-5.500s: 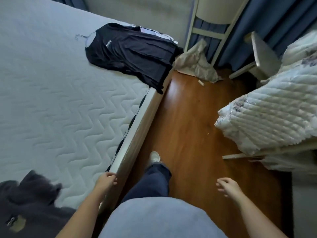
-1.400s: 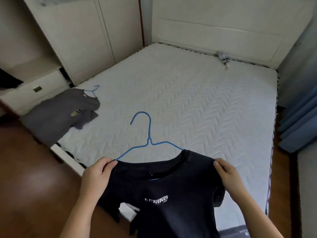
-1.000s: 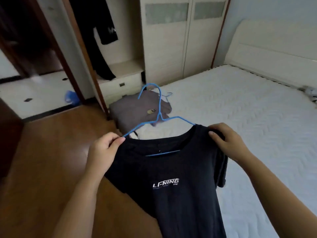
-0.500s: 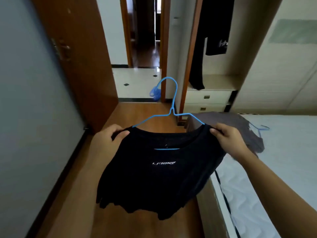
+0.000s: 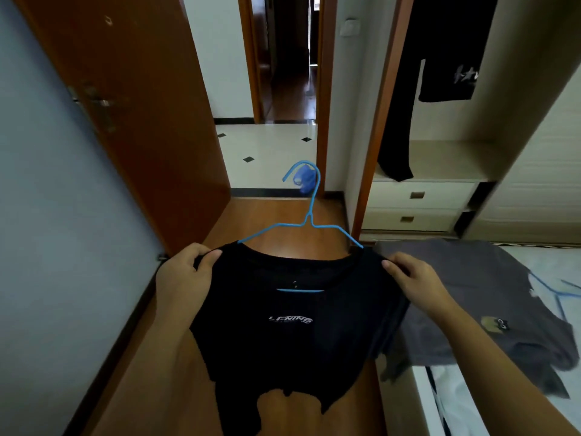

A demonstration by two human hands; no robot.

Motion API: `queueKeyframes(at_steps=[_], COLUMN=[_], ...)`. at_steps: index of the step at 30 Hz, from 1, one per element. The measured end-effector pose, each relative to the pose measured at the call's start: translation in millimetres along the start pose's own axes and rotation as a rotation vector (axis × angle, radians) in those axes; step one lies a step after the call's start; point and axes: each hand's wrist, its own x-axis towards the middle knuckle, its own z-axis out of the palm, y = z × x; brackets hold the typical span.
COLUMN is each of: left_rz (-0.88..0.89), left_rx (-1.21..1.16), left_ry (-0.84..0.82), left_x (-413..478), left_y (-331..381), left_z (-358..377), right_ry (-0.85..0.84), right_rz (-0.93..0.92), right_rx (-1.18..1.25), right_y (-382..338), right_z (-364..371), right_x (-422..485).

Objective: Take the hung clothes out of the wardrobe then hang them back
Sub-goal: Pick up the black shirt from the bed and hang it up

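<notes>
Black T-shirt (image 5: 292, 325) hangs on its blue hanger (image 5: 309, 222). My left hand (image 5: 185, 278) and right hand (image 5: 415, 283) pinch its shoulders, and I judge uneven pulling could slip one shoulder off.

wardrobe (image 5: 440, 171) right, door (image 5: 141, 105) left, bed (image 5: 534, 372) right

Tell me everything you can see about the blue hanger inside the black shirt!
The blue hanger is thin, like coated wire. Its hook curls left at the top, above a short twisted neck. Two sloping arms slip into the collar of the black T-shirt, and its bottom bar shows through the neck hole. The left hand and right hand pinch the shirt's shoulders over its ends, holding it up.
</notes>
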Motion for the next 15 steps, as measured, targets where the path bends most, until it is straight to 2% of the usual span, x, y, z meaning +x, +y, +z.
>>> queueKeyframes(at_steps=[7,11,15], left_rz=[-0.074,-0.064,-0.049], left_rx=[-0.013,-0.064,-0.154], left_ry=[-0.142,-0.277,-0.345], left_x=[117.2,198.8,294.7], left_y=[-16.4,-18.3,-14.3], left_z=[83.4,129.7,176.1], right_ry=[0.061,0.173,0.302], right_rz=[0.095,0.144,0.190], right_rx=[0.019,-0.014,-0.059], right_y=[33.8,53.3,57.4], right_z=[12.0,16.9,25.8], right_x=[115.8,190.6,287.4])
